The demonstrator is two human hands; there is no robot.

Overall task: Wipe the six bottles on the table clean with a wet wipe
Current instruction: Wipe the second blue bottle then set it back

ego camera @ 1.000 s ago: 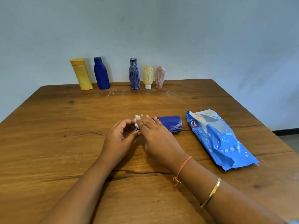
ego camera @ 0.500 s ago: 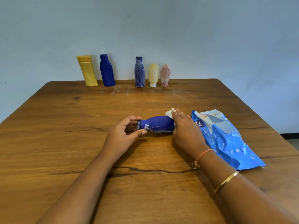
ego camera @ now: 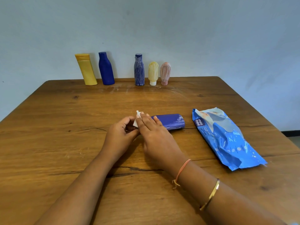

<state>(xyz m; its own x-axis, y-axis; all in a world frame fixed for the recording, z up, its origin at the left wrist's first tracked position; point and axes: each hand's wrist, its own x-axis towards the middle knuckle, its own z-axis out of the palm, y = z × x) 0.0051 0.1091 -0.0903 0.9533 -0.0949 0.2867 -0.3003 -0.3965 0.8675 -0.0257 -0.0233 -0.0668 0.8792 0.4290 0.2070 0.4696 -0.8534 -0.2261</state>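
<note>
Blue bottle [ego camera: 170,121] lies gripped by left hand [ego camera: 119,135]; right hand [ego camera: 155,137] presses wipe [ego camera: 135,125] on it, fingers straight.

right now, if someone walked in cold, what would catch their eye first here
First, the hands at the middle of the table: the left hand grips the neck end of a blue bottle lying on its side, while the right hand presses a white wet wipe onto it. Next come the bright blue wipes pack lying to the right, and five upright bottles lined along the far edge by the wall.
</note>
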